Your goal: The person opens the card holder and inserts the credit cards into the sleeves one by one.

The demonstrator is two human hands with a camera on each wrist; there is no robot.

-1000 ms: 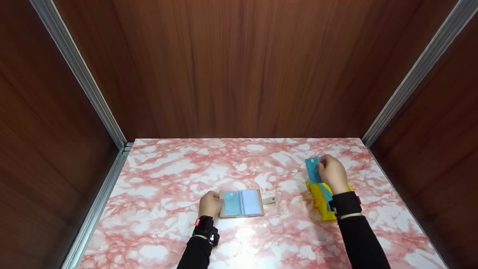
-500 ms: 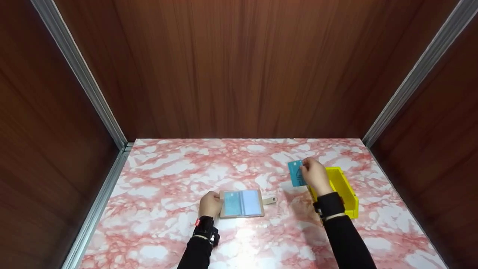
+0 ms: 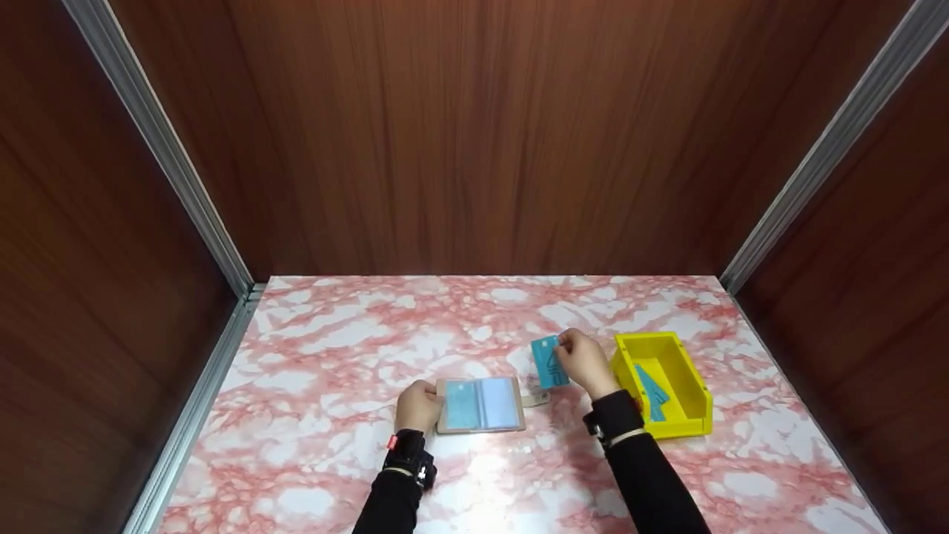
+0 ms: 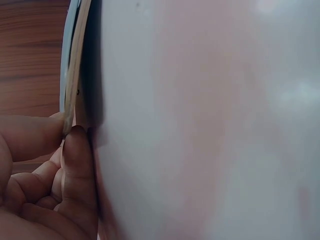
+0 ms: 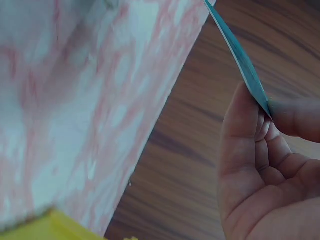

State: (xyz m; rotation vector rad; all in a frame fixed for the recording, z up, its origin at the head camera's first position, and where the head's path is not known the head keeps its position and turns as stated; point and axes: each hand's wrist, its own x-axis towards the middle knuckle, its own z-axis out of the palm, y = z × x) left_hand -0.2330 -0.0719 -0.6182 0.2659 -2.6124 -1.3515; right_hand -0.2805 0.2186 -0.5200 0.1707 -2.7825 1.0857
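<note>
An open card holder (image 3: 480,405) with a tan cover and clear sleeves lies on the table; a teal card shows in its left sleeve. My left hand (image 3: 417,406) pinches the holder's left edge between thumb and fingers, and the left wrist view shows that cover edge (image 4: 75,65) gripped. Above the table, just beyond the holder's strap (image 3: 535,400), my right hand (image 3: 584,360) pinches a teal card (image 3: 549,363) by its right side. In the right wrist view the card (image 5: 245,60) is seen edge-on between thumb and fingers.
A yellow bin (image 3: 700,386) stands on the table to the right, behind my right wrist, with teal cards (image 3: 652,389) inside. Wood-grain panels (image 3: 474,141) enclose the pink marbled table (image 3: 334,341) at the back and both sides.
My right hand has carried the teal card leftward from over the yellow bin to near the card holder. The bin's inside has come into sight. My left hand and the holder stay put.
</note>
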